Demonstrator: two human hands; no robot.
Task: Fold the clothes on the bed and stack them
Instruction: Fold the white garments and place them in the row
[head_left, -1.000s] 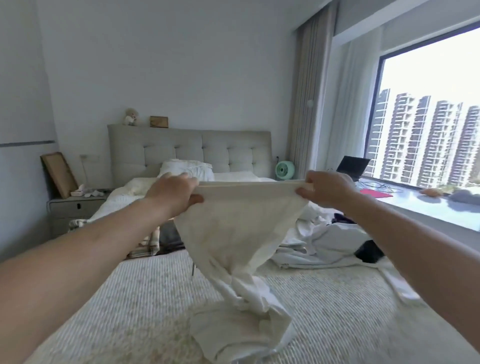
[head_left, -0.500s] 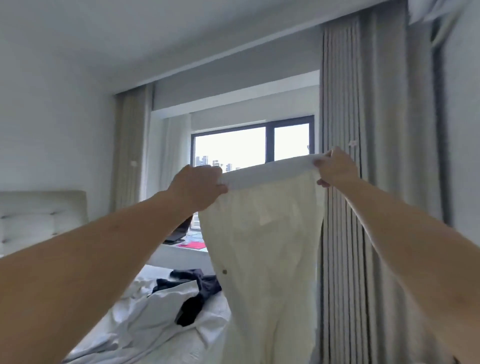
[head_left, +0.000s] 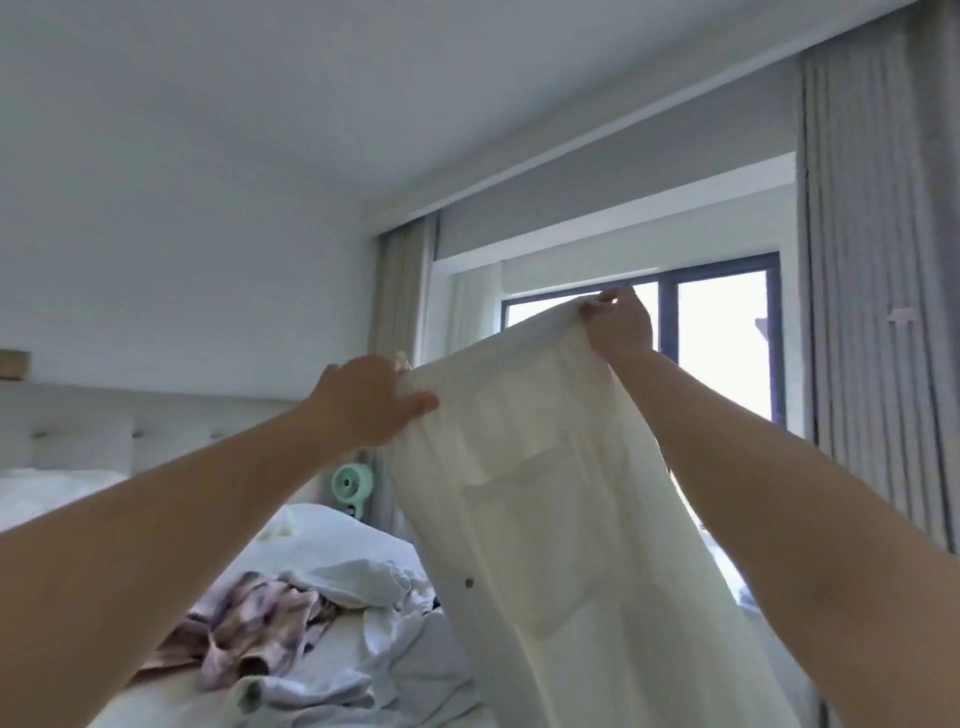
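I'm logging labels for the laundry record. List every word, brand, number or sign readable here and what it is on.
None can be read.
White trousers, held up by left hand and right hand: no tag or print shows.
Patterned garment on the bed: pattern only, no lettering.
Green fan: too small to tell.

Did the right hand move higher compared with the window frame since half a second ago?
Yes. The right hand holding the white trousers now reaches the top of the window frame; earlier it sat lower and right of it, before the curtain.

Both forearms bare, no sleeves, watch or rings.
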